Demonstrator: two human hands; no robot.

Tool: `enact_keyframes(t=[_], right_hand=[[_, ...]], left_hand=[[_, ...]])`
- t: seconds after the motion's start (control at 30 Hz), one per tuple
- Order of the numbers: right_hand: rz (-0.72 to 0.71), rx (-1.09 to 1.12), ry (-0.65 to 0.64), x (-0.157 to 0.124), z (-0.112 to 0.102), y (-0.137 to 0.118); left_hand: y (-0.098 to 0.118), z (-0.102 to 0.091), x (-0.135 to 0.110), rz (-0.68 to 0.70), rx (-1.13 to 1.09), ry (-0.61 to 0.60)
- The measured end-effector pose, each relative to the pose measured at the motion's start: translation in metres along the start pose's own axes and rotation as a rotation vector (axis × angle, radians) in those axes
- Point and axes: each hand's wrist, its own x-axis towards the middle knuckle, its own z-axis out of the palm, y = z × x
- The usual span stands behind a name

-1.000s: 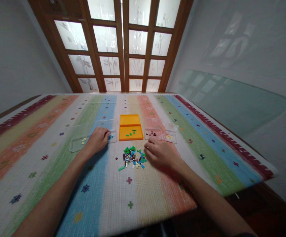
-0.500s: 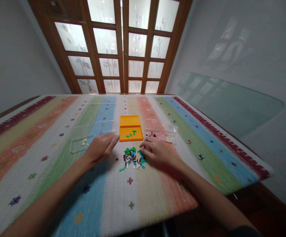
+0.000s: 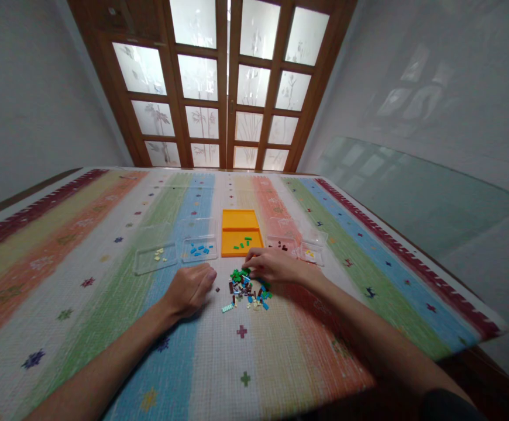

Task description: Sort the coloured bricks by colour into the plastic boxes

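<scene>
A small pile of mixed coloured bricks [image 3: 248, 289] lies on the striped tablecloth [image 3: 105, 280]. My left hand [image 3: 191, 287] rests just left of the pile with its fingers curled under; whatever is inside them is hidden. My right hand [image 3: 272, 266] lies across the pile's far right edge, fingertips pinched at the green bricks there. Behind the pile stands an orange tray [image 3: 241, 234] with a few green bricks. Left of it are a clear box with blue bricks [image 3: 199, 249] and a clear box with pale yellow bricks [image 3: 155, 257].
Right of the orange tray are a clear box with dark bricks [image 3: 283, 241] and a clear box with yellow bricks [image 3: 312, 252]. A glass pane [image 3: 412, 187] leans against the right wall. Wooden glazed doors [image 3: 228, 88] stand behind the table. The table's right edge [image 3: 478, 318] is close.
My left hand has pulled back from the clear box with blue bricks to the pile's left side and curled. My right hand slid up to the pile's top edge.
</scene>
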Motion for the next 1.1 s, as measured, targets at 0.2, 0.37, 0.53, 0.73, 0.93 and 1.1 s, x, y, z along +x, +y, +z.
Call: enact_keyframes(t=[0.2, 0.37, 0.53, 0.73, 0.93, 1.1], right_hand=[[-0.023, -0.006, -0.017, 0.003, -0.001, 0.0], [-0.038, -0.003, -0.029, 0.004, -0.003, 0.002], [-0.049, 0.042, -0.015, 0.004, 0.001, 0.006], [0.046, 0.047, 0.037, -0.005, 0.006, 0.005], [0.203, 0.078, 0.093, -0.009, 0.008, -0.003], [0.227, 0.07, 0.112, -0.009, 0.009, -0.004]], left_hand=[[-0.002, 0.001, -0.005, -0.023, -0.021, -0.013], [-0.003, 0.002, -0.006, -0.021, -0.016, -0.014], [-0.003, 0.002, -0.006, -0.023, -0.023, -0.02], [-0.003, 0.003, -0.006, -0.014, -0.01, -0.038], [-0.003, 0.003, -0.006, -0.048, 0.022, -0.077], [-0.002, 0.002, -0.006, -0.039, 0.016, -0.072]])
